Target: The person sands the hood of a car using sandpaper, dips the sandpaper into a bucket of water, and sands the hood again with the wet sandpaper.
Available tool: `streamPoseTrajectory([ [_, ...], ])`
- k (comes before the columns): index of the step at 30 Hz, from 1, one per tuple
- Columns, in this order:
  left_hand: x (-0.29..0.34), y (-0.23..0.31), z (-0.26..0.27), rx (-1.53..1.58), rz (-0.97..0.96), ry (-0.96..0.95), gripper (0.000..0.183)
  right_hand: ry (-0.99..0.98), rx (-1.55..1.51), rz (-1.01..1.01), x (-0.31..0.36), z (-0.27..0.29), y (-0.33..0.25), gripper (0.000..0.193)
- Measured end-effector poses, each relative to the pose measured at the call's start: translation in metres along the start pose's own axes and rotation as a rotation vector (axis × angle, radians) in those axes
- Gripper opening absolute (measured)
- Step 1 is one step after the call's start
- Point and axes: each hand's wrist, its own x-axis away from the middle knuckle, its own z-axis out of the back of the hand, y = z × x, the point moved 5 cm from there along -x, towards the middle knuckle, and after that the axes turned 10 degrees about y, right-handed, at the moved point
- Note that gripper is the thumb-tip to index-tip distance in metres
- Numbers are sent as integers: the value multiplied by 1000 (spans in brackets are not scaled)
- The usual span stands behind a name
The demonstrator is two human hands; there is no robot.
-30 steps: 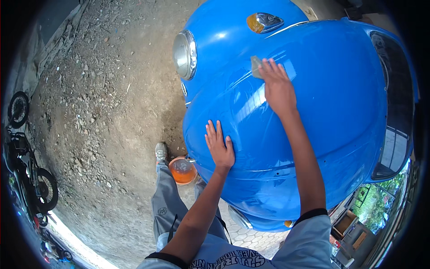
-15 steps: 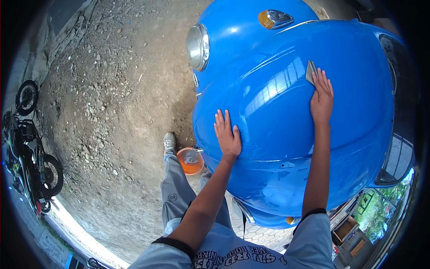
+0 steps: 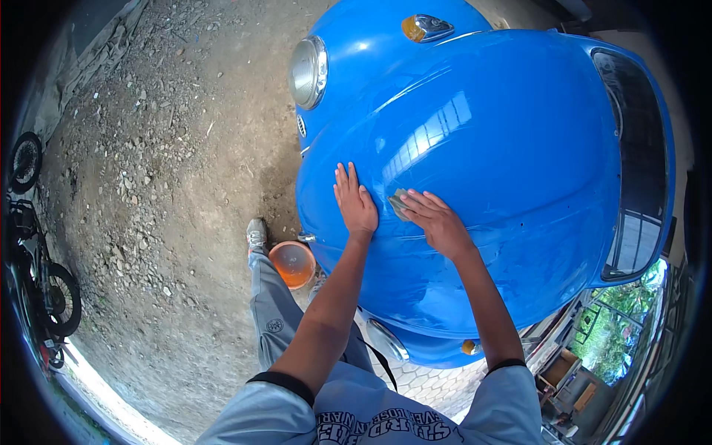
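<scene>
Under my right hand [image 3: 439, 224] is a folded piece of grey-brown sandpaper [image 3: 399, 204], pressed against the glossy blue hood [image 3: 512, 141] of a rounded car. Its far edge sticks out past my fingertips; the rest is hidden beneath them. My left hand [image 3: 357, 200] rests flat on the hood's front slope, fingers stretched out and nothing in it. A small gap separates the two hands. Faint streaks and wet-looking sheen show on the paint around them.
An orange bucket [image 3: 292, 265] of cloudy liquid stands on the dirt by my shoe [image 3: 256, 233]. A round headlight [image 3: 308, 73] and an amber turn signal [image 3: 426, 28] sit on the far fender. The windshield [image 3: 632, 163] rises at right. A motorcycle [image 3: 44, 282] is parked far left.
My right hand has slid left and nearer across the hood with the sandpaper, coming close to my left hand. My left hand stays on the front slope. The whole view has shifted slightly.
</scene>
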Motion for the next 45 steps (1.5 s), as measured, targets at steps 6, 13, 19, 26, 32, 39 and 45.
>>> streamPoseTrajectory([
  [6,2,-2,1,-15,-24,19,58,446,114,-580,169,92,75,60],
  [13,39,-11,-2,-85,101,-106,59,665,253,-753,120,1,2,57],
  [19,103,-63,36,50,95,-262,64,439,81,-401,133,12,-15,55],
  [26,84,46,14,119,-96,-313,55,666,189,-765,262,98,111,60],
  [32,50,197,-53,60,-380,-260,54,847,294,-754,170,50,46,52],
  [39,62,191,-88,-286,-596,-202,64,484,31,-362,177,86,86,48],
  [45,60,198,-86,-279,-620,-183,64,737,236,-660,244,170,218,49],
])
